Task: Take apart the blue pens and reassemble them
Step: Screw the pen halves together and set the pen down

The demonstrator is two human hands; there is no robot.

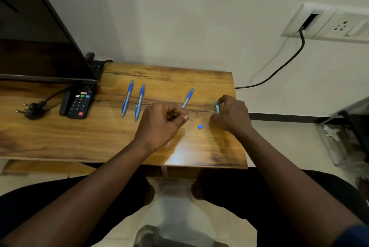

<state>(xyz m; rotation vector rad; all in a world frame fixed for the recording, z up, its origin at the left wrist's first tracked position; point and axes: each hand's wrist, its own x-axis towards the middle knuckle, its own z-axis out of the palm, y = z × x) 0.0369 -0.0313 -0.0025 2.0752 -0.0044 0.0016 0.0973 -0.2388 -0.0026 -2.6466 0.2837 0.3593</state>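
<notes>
Two whole blue pens (pixel 127 97) (pixel 139 101) lie side by side on the wooden table (pixel 60 136). A third blue pen (pixel 188 97) lies to their right, its lower end hidden behind my left hand (pixel 161 122). That hand's fingers are curled and its thumb and forefinger pinch something thin that I cannot make out. My right hand (pixel 232 115) grips a blue pen barrel (pixel 217 107) near the table's right edge. A thin refill seems to run between the two hands. A small blue pen piece (pixel 200 126) lies on the table between them.
A dark screen (pixel 40 42) stands at the back left, with a black remote (pixel 78 102) and a loose plug (pixel 30 109) in front of it. A wall socket (pixel 319 22) with a black cable is at the right. My knees are under the table's front edge.
</notes>
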